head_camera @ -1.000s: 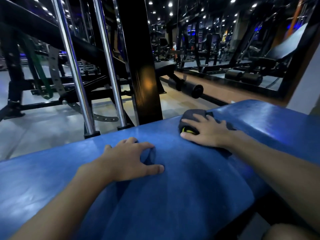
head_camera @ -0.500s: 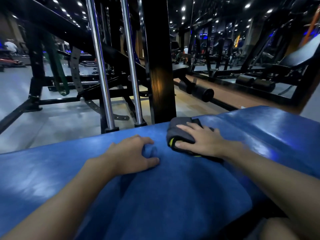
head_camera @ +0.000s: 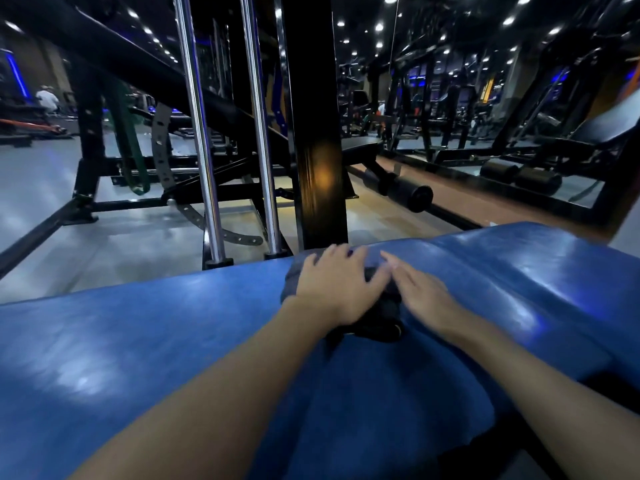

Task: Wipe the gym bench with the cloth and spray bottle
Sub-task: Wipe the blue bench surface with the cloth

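Reference point: the black upright post (head_camera: 317, 133), which stands on the floor just behind the far edge of the gym bench (head_camera: 138, 341).

1. Gym bench: the blue padded surface runs across the view in front of the post. Its covering shows glossy patches left and right of the post and a duller band directly in front of it, nearer the camera.

2. Cloth (head_camera: 377, 323): dark grey and bunched. It lies on the bench pad directly in front of the foot of the post, close to the pad's far edge. Most of it is covered by the left hand. One fold shows to the near right of that hand and a strip shows to its left.

3. Left hand (head_camera: 336, 285): it lies palm down on top of the cloth, in front of the post. The fingers are straight and spread apart, pointing toward the post, with the thumb stretched out to the right. It presses on the cloth and is not curled round it.

4. Right hand (head_camera: 422, 292): palm down on the pad, in front of the post and slightly to its right, just beside the left thumb. The fingers are straight and lie close together. Motion blur prevents a finding on whether they touch the cloth.

5. Surroundings: two chrome rods (head_camera: 201, 133) rise just left of the post. A black foam roller (head_camera: 410, 194) lies on the floor to the post's right.
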`<state>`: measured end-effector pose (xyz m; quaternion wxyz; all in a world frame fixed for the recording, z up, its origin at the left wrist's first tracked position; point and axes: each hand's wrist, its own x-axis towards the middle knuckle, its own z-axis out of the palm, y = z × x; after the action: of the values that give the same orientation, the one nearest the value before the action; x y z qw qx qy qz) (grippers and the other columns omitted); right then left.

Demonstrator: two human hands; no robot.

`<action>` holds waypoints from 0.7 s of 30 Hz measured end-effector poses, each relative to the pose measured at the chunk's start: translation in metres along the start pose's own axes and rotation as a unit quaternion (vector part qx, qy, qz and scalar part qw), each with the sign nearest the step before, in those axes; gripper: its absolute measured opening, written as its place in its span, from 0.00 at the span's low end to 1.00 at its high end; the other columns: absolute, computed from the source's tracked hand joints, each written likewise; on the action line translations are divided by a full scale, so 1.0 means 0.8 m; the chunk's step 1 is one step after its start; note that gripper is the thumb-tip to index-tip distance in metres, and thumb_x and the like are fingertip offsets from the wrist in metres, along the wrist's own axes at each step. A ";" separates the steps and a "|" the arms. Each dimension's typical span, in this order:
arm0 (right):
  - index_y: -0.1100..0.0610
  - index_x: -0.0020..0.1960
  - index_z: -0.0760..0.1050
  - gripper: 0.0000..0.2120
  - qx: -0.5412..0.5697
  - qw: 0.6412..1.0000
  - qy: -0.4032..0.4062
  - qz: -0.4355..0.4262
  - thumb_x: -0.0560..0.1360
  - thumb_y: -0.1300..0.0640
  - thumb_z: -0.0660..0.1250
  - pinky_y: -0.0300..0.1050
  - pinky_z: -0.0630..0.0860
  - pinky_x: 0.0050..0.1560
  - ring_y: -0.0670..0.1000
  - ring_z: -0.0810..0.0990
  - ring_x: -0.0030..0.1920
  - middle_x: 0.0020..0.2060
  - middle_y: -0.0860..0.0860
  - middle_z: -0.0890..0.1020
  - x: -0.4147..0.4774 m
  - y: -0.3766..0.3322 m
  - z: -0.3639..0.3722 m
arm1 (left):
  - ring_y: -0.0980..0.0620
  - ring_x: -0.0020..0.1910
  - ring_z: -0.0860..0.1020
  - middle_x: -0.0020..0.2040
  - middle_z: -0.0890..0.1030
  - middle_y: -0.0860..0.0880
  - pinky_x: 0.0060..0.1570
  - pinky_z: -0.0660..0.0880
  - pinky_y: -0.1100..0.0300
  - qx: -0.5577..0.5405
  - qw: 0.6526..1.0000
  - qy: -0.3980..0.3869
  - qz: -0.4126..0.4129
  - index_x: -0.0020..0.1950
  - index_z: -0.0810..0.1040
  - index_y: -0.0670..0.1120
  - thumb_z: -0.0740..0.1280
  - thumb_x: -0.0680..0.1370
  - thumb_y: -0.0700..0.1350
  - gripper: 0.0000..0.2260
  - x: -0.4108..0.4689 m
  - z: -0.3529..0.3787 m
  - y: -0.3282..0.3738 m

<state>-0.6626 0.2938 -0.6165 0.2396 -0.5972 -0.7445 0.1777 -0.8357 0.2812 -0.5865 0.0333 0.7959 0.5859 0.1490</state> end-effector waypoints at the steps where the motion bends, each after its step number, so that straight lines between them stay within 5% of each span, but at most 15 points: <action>1: 0.43 0.78 0.58 0.23 -0.019 1.000 -0.010 -0.001 0.85 0.44 0.42 0.53 0.48 0.77 0.44 0.58 0.77 0.76 0.42 0.64 0.002 0.000 0.000 | 0.42 0.78 0.60 0.78 0.64 0.42 0.76 0.54 0.42 0.044 0.998 -0.044 -0.006 0.80 0.61 0.55 0.44 0.79 0.70 0.33 0.002 0.011 -0.002; 4: 0.42 0.78 0.56 0.25 -0.038 0.999 -0.017 -0.002 0.84 0.43 0.39 0.54 0.46 0.77 0.44 0.56 0.77 0.77 0.42 0.63 0.005 0.001 -0.001 | 0.42 0.80 0.52 0.82 0.57 0.44 0.77 0.46 0.43 0.092 0.994 -0.064 -0.005 0.81 0.53 0.61 0.44 0.78 0.73 0.34 -0.002 0.023 -0.018; 15: 0.43 0.78 0.56 0.25 -0.255 0.964 -0.069 0.020 0.83 0.40 0.44 0.62 0.46 0.74 0.51 0.51 0.78 0.78 0.46 0.57 0.004 -0.017 0.008 | 0.46 0.79 0.57 0.79 0.63 0.48 0.75 0.52 0.47 0.113 0.993 -0.019 -0.030 0.78 0.59 0.63 0.45 0.74 0.76 0.35 -0.052 -0.001 -0.100; 21: 0.44 0.79 0.54 0.24 -0.139 0.987 -0.072 -0.034 0.84 0.43 0.43 0.64 0.42 0.76 0.51 0.50 0.79 0.79 0.45 0.57 0.003 -0.109 0.060 | 0.48 0.79 0.57 0.79 0.63 0.49 0.76 0.51 0.49 0.116 0.990 -0.010 -0.075 0.78 0.59 0.66 0.35 0.64 0.77 0.44 -0.088 -0.019 -0.142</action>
<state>-0.7603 0.2776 -0.6073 0.1057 -0.5846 -0.7973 0.1068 -0.9638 0.2487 -0.6115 -0.0422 0.7494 0.6571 0.0696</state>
